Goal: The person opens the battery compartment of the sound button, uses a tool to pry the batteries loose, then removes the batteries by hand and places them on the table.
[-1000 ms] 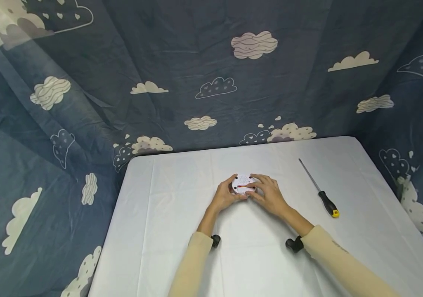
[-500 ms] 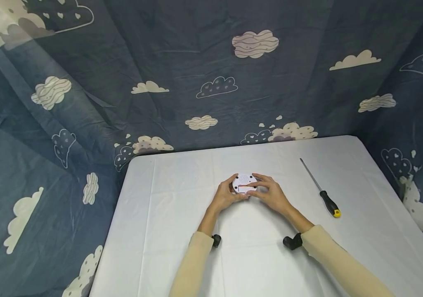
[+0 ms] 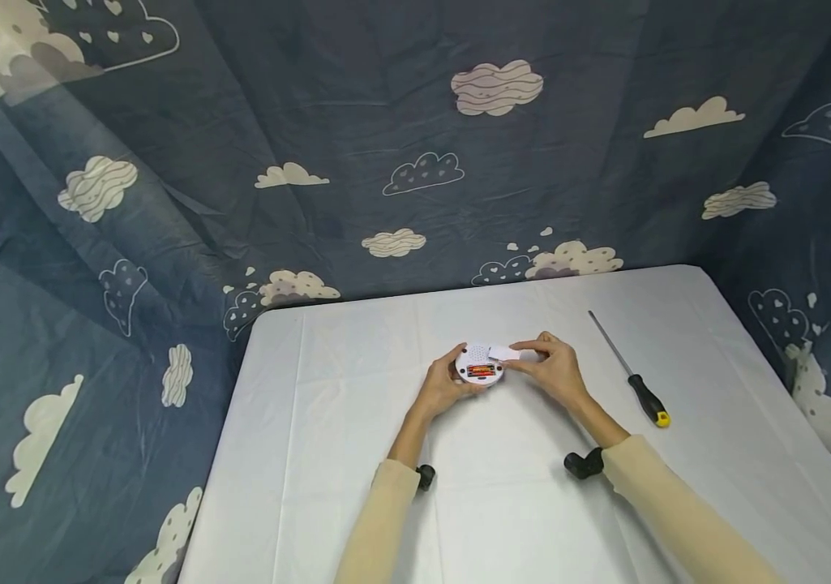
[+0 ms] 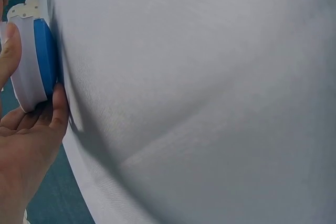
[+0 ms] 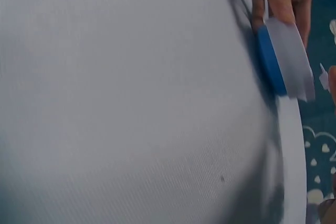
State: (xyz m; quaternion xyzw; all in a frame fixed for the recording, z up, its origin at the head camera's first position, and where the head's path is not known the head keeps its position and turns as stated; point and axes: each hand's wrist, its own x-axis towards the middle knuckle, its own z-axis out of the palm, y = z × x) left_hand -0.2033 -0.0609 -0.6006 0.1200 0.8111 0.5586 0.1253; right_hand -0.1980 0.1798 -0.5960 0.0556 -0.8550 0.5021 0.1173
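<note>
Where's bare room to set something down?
Bare: the white table left of the left beige sleeve, and right of the black-and-yellow screwdriver. Crowded: around the round white-and-blue device, between left hand and right hand.

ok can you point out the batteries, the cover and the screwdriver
Batteries point(image 3: 481, 371): head view, on the middle of their orange sides.
Cover point(image 3: 504, 354): head view, on its flat white face.
Screwdriver point(image 3: 636, 384): head view, on the black handle, near the shaft.

The head view looks forward and down from high up, across the table point(image 3: 342, 422) to the curtain point(image 3: 357, 97) behind it. The wrist views, tilted sideways, look from low and near on opposite sides, sharing the round device point(image 4: 32, 69).
</note>
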